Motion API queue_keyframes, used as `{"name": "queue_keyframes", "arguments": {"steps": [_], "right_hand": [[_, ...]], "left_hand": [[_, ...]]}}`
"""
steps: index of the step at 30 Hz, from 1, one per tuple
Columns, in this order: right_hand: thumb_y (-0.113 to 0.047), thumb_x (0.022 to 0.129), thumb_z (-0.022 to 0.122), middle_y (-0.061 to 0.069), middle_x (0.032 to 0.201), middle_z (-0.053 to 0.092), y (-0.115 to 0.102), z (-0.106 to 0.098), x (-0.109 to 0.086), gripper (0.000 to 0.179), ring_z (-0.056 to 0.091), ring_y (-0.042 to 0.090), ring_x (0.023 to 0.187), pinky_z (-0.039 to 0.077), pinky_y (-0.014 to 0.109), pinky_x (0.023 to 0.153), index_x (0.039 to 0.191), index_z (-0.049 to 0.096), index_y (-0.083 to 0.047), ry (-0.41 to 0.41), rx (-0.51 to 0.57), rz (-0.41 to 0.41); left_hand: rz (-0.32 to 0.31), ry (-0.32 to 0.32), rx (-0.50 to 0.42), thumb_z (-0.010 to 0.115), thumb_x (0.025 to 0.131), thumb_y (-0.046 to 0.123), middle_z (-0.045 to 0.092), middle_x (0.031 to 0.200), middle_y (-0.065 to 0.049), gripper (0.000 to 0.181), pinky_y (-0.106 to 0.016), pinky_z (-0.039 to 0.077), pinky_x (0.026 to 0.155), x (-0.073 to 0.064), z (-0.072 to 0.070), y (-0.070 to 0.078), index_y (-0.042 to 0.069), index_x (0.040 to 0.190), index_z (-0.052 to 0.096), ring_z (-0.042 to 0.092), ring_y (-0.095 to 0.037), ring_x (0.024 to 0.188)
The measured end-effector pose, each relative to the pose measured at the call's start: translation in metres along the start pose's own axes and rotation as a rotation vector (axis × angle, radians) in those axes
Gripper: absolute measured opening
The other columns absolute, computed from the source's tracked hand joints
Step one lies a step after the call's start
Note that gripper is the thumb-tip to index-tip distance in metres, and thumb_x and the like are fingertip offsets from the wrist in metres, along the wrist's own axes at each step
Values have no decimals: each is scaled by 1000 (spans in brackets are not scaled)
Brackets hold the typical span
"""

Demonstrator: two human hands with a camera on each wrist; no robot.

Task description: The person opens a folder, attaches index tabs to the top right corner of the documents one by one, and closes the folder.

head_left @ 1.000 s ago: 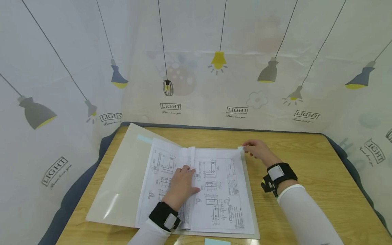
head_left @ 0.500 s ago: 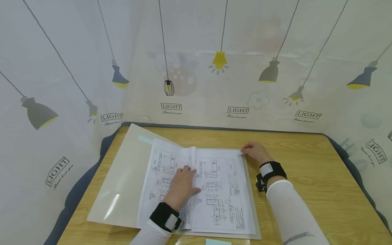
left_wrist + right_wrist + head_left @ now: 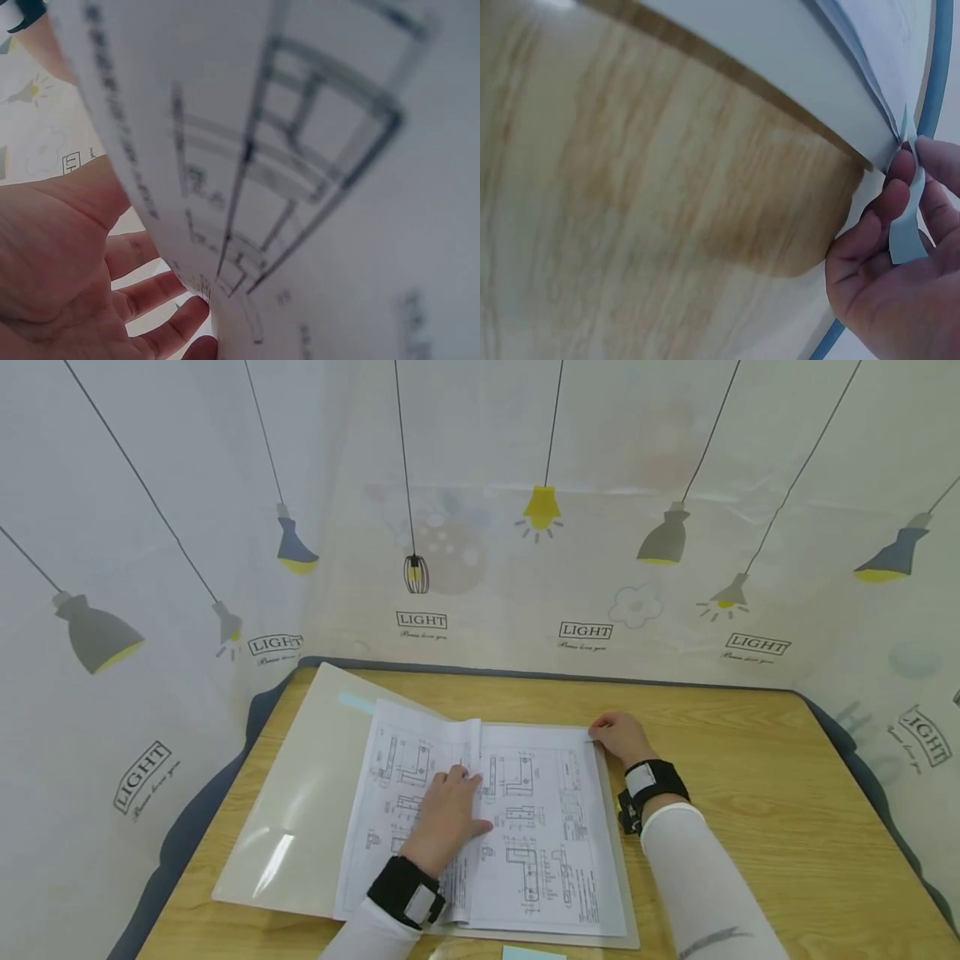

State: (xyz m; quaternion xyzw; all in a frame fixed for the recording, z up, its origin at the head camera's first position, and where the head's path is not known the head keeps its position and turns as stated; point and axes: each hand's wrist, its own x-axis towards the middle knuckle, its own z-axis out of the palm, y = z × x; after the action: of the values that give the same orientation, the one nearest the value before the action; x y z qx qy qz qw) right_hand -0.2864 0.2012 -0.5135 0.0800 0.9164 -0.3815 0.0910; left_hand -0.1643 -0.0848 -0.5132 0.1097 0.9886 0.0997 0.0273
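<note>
An open folder (image 3: pixel 277 810) lies on the table with printed technical drawings inside. My left hand (image 3: pixel 444 818) rests on the turned left-hand sheet (image 3: pixel 375 827), its fingers spread near the fold. In the left wrist view, the curving sheet (image 3: pixel 337 187) fills most of the picture beside the hand (image 3: pixel 60 262). At the upper right corner of the right-hand sheet (image 3: pixel 551 827) is my right hand (image 3: pixel 621 735). Its thumb and fingers pinch a pale blue sticky note (image 3: pixel 906 238), whose upper end meets the paper corner in the right wrist view.
A pale blue strip (image 3: pixel 355 702) shows on the inside of the folder's left cover. Another light blue paper (image 3: pixel 532 952) lies at the near edge of the view. Curtains (image 3: pixel 480 527) printed with lamps surround the wooden table (image 3: pixel 780 802).
My right hand has moved a little left and down onto the page corner, and its fingers now cover the blue note in the head view. The left hand stays in place.
</note>
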Motion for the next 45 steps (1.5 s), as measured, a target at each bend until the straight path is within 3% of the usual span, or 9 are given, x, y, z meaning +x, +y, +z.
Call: {"name": "queue_keyframes", "arguments": {"steps": [14,28,35,40,45], "right_hand": [[-12,91,56,17,95,65,-9,12,-9,16,57,29,82,45,39,71,94,64,1,143,-158,-18],[-11,87,58,15,91,65,-11,14,-10,12,57,28,78,45,35,65,90,64,-1,159,-177,4],[-18,87,61,19,99,64,-12,11,-10,24,58,30,82,45,39,69,102,59,1,137,-251,72],[-22,85,63,18,93,64,-15,9,-12,29,58,29,77,45,38,64,101,55,1,159,-285,120],[-23,83,64,25,100,60,-17,10,-13,39,55,39,93,45,52,79,108,53,4,216,-331,115]], "left_hand": [[8,-17,27,79,68,49,52,129,-10,79,-38,44,95,0,-2,0,15,135,53,50,-27,112],[-1,-10,7,80,69,46,53,127,-9,77,-37,44,93,-1,-4,1,14,134,54,49,-26,110],[12,-8,16,80,69,46,53,126,-9,77,-38,44,94,0,-4,1,14,133,54,50,-27,111],[14,-5,8,80,68,46,53,126,-10,77,-38,44,94,0,-3,1,14,133,54,50,-27,111],[7,-9,2,80,68,45,52,127,-10,77,-39,44,94,-1,-4,1,14,134,54,49,-27,111]]}}
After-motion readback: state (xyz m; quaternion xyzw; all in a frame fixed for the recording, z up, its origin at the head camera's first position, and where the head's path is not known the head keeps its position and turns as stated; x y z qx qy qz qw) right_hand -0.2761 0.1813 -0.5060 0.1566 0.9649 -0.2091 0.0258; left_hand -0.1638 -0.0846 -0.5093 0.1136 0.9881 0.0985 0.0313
